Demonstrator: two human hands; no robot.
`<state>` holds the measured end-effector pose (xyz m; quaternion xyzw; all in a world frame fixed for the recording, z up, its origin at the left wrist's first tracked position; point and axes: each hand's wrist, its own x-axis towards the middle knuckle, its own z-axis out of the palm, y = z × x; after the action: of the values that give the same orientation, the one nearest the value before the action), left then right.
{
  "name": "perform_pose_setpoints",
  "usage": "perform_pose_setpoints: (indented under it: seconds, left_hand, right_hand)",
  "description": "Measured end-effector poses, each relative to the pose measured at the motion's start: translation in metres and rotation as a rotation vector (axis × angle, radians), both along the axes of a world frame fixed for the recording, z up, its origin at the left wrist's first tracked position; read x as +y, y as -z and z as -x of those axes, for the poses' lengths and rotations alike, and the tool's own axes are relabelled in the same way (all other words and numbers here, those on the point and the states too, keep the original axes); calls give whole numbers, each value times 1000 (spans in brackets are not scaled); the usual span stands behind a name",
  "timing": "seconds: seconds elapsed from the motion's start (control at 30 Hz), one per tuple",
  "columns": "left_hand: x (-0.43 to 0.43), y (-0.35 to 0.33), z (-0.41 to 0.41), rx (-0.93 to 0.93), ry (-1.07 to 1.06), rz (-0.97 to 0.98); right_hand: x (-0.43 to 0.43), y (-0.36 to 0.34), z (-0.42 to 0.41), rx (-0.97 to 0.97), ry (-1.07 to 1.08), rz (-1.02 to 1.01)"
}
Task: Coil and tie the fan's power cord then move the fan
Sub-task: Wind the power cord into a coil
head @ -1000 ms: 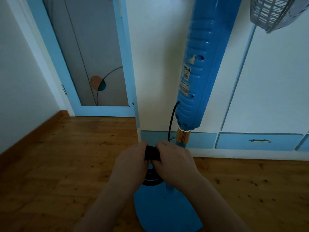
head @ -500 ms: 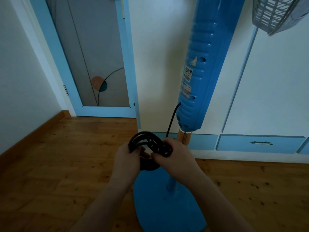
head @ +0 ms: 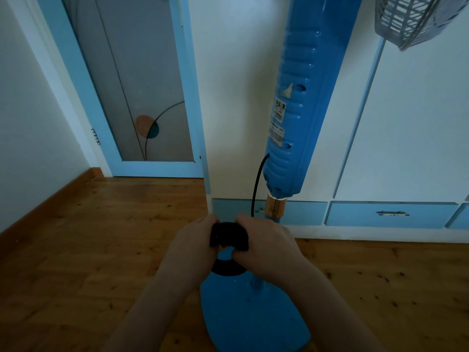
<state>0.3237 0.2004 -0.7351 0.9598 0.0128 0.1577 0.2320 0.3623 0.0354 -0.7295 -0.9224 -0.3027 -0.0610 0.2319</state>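
Observation:
A blue pedestal fan (head: 299,110) stands in front of me on its flat blue base (head: 253,316), its grey grille (head: 416,19) at the top right. A black power cord (head: 256,184) drops from the bottom of the fan's column into a coiled black bundle (head: 228,235). My left hand (head: 193,245) and my right hand (head: 264,240) both grip that bundle from either side, just above the base. A loop of the coil (head: 225,269) hangs below my fingers.
A white wall with blue drawers (head: 390,214) runs behind the fan. A blue-framed glass door (head: 137,97) is at the back left. Wooden floor (head: 88,250) spreads around the base, with a skirting board (head: 45,204) along the left wall.
Half a second ago the coil's loops stood open above my hands; now they are pressed into a tight bundle between both hands, lower and nearer the base.

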Motion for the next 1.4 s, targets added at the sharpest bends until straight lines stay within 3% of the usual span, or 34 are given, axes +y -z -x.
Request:
perform_pose_setpoints:
  seconds: [0.07,0.2,0.33,0.53,0.67,0.77,0.83,0.97,1.03,1.1,1.2,1.3,1.4]
  left_hand:
    - [-3,2,1,-40,-43,120]
    - [-9,0,0,-100,-192,594]
    - [-12,2,1,-125,-226,887]
    - [-6,3,1,91,-24,693]
    - [0,1,-1,152,74,397]
    - [-3,5,1,116,26,248]
    - [-5,9,1,92,-20,349]
    - [-10,4,1,-40,-104,713]
    - [-13,3,2,-8,-64,868]
    - [-16,2,4,88,-24,961]
    - [-13,-2,4,82,-42,642]
    - [-12,-3,4,8,-34,284]
    - [-14,-2,5,19,-98,198]
  right_hand:
    - [4,2,-1,20,70,-107]
    - [14,1,1,219,192,-380]
    - [19,0,3,381,182,-459]
    - [6,2,1,0,194,-121]
    - [7,9,2,-102,85,60]
    - [12,14,3,-157,62,58]
    - [11,15,0,-121,103,-33]
    - [8,11,-6,146,157,-290]
    - [7,9,-6,180,145,-307]
    - [4,9,-5,84,157,-200]
    - [3,7,-3,-106,155,-31]
    - [9,7,1,-166,108,31]
    - [11,9,4,-165,107,-25]
